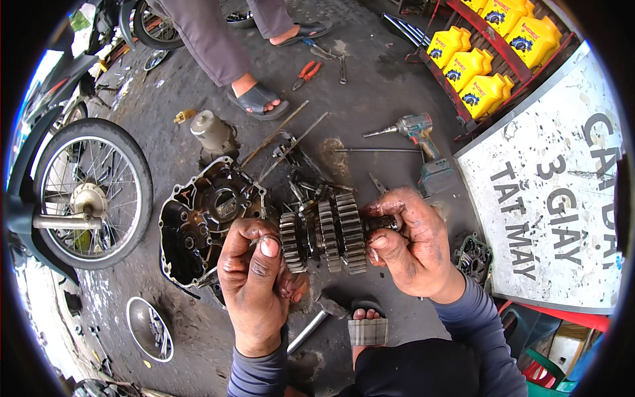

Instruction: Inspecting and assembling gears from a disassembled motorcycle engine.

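Observation:
A gear shaft point(342, 231) with several dark, oily toothed gears is held level above the ground. My left hand point(253, 284) pinches its left end beside the smaller gear, thumb in front. My right hand point(418, 248) grips the bare shaft end on the right between thumb and fingers. Both hands are smeared with dark grease. Just beyond my left hand lies an open engine case half point(177, 231), its inside dark with oil. More metal parts sit behind the gears, partly hidden by them.
A hammer point(311, 329) lies near my sandalled foot point(368, 324). A metal bowl point(140, 317) holds small parts. A cordless impact driver point(426, 142) and red-handled pliers point(306, 74) lie farther off. Another person's feet point(258, 99) stand ahead. A motorbike wheel point(92, 139) is left; yellow bottles point(486, 92) and a white sign point(473, 165) are right.

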Available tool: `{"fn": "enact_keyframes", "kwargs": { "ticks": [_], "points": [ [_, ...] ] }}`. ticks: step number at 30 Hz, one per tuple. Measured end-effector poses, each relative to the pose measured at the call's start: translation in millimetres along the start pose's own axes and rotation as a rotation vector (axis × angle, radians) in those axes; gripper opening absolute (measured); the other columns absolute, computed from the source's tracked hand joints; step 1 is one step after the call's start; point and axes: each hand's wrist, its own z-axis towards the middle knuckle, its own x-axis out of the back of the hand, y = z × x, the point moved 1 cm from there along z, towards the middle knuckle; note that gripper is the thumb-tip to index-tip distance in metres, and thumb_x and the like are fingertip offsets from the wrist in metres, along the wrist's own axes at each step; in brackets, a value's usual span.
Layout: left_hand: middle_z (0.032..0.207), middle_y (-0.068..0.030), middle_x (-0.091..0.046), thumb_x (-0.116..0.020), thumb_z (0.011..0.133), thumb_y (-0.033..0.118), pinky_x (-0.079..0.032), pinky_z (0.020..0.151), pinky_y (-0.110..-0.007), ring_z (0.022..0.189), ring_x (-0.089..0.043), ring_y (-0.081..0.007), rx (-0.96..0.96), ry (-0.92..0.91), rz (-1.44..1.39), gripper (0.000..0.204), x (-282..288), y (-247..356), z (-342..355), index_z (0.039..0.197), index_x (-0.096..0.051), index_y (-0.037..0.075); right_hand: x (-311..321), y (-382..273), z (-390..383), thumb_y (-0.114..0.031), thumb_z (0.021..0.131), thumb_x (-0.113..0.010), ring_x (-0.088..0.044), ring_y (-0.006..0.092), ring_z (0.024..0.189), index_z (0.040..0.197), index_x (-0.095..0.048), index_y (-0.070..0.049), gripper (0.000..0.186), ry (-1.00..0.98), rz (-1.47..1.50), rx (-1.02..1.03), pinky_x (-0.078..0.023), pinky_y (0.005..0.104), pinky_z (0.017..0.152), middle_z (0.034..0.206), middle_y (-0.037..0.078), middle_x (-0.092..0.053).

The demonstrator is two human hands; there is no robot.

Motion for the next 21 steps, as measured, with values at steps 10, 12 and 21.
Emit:
{"fn": "enact_keyframes", "kwargs": {
  "ticks": [10, 12, 21],
  "points": [
    [0.077, -0.0039, -0.056, -0.051, 0.099, 0.015, -0.033, 0.038, -0.021, 0.045, -0.039, -0.005, -0.084, -0.05, 0.098, 0.012, 0, -4, 0, 0.106, -0.049, 0.006, -2, -11, -1, -0.016, 0.098, -0.058, -0.047, 0.0042, 0.052, 0.099, -0.052, 0.001, 0.018, 0.059, 0.051, -0.151, -0.035, 0.0219, 0.047, 0.062, 0.001, -0.052],
    [0.079, -0.0045, -0.056, -0.057, 0.097, 0.016, -0.033, 0.039, -0.022, 0.046, -0.04, -0.0054, -0.103, -0.051, 0.087, 0.019, 0, -5, -1, 0.109, -0.048, 0.004, -4, -9, -2, -0.017, 0.099, -0.056, -0.044, 0.003, 0.053, 0.099, -0.052, 0.001, 0.018, 0.08, 0.202, -0.188, -0.033, 0.0211, 0.048, 0.062, -0.001, -0.05],
    [0.078, -0.0055, -0.058, -0.065, 0.092, 0.018, -0.034, 0.039, -0.021, 0.047, -0.041, -0.0047, -0.16, -0.083, 0.066, 0.032, 1, -5, -3, 0.112, -0.048, 0.001, 1, -10, -1, -0.02, 0.098, -0.059, -0.045, 0.0029, 0.056, 0.097, -0.06, 0.0, 0.02, 0.078, -0.072, -0.094, -0.034, 0.0206, 0.051, 0.063, -0.003, -0.053]
  ]
}}
